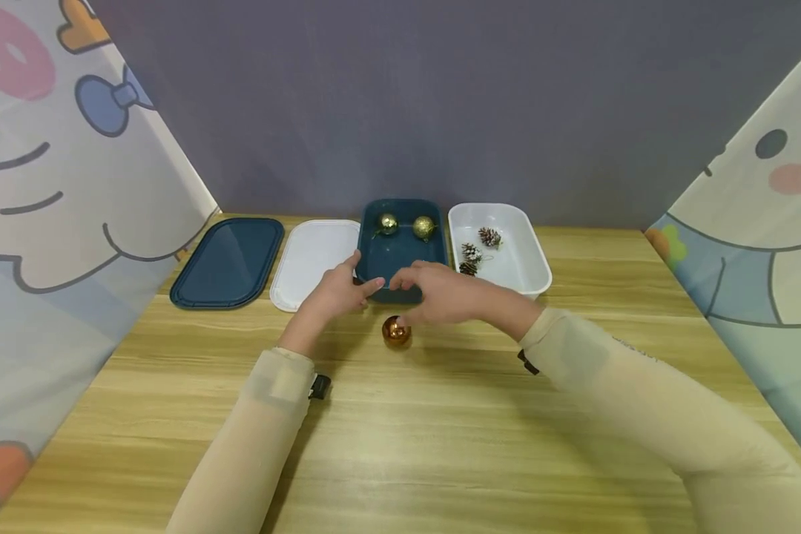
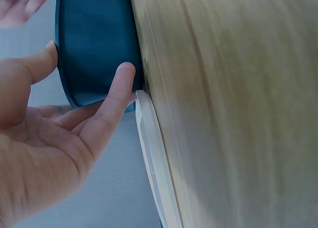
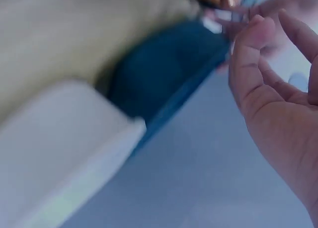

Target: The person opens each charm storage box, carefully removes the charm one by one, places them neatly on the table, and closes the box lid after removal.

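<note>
A dark blue container point(image 1: 400, 256) holds two gold bauble ornaments, one shiny point(image 1: 388, 223) and one glittery point(image 1: 423, 227). At its front left corner is my left hand point(image 1: 339, 291), fingers spread and thumb pointing right; in the left wrist view the fingers point(image 2: 110, 103) lie against that corner. My right hand point(image 1: 443, 293) hovers before the container's front right side, its fingers bent with nothing between them. Just below its fingertips, a shiny copper bauble point(image 1: 396, 332) sits on the table. Whether the right hand touches this bauble I cannot tell.
To the right stands a white container point(image 1: 523, 256) with several pine cones point(image 1: 489, 237), partly behind my right hand. A white lid point(image 1: 303, 256) and a dark blue lid point(image 1: 227, 263) lie on the left of the wooden table point(image 1: 440, 445). A grey wall point(image 1: 400, 104) rises behind.
</note>
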A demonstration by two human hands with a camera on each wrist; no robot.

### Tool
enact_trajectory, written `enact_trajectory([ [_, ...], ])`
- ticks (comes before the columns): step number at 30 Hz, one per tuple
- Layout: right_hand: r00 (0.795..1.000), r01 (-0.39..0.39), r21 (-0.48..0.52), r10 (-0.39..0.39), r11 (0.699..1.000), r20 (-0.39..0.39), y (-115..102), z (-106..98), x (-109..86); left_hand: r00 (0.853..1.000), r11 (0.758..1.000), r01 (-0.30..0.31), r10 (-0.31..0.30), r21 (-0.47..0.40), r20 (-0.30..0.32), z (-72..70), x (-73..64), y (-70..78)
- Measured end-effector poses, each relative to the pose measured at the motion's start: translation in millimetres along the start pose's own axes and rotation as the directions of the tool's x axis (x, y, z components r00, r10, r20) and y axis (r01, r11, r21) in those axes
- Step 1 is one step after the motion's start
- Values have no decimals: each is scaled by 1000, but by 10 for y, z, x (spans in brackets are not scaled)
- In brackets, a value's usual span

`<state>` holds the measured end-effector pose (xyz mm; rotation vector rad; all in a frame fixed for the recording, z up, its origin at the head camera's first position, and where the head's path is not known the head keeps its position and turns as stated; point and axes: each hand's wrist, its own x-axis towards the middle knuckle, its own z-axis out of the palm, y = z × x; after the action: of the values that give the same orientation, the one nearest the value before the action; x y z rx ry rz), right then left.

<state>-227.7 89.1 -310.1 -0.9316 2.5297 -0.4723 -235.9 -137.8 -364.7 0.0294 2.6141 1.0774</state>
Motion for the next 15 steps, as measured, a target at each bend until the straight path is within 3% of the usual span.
enact_trajectory([
  [3, 999, -27, 18, 27, 999, -28, 30, -292, 102, 1000, 1000, -1, 1, -3, 2, -5, 3, 3],
  [9, 987, -148, -45, 145, 988, -76, 245, -792, 487, 1000, 1000, -4, 4, -14, -6, -14, 6, -3],
  [15, 968, -247, -48, 245, 968, -57, 533, -921, 844, 1000, 1000, 0, 0, -18, 0, -11, 7, -1],
])
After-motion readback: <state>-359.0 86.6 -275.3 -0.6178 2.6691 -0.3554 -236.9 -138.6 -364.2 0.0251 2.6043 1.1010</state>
